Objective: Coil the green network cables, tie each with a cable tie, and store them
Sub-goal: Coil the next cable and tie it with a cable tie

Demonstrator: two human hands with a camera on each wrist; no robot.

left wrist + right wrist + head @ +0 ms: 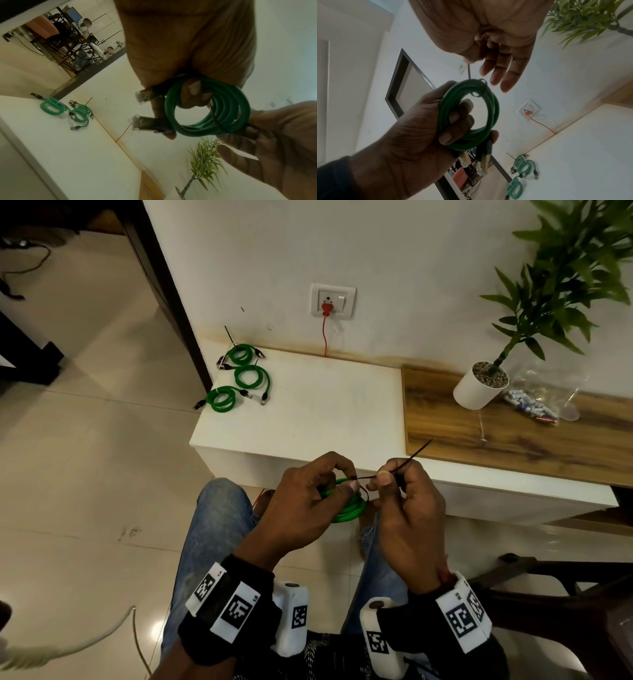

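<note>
Green loops are filling the left hand (301,501) — its fingers are curling round the coiled cable (347,508) and holding it in the air above the lap, just in front of the white table (329,412). The right hand (404,501) is pinching the black cable tie (407,457) between thumb and forefinger; in the right wrist view the tie is already looping round the bundle but looking slack, so by my reading the cinching is only half done. Over at ten o'clock on the table, three coiled cables (239,378) are lying close together, and ties are showing on at least some. So three look finished, a fourth is under way — tightening and putting away are left.
</note>
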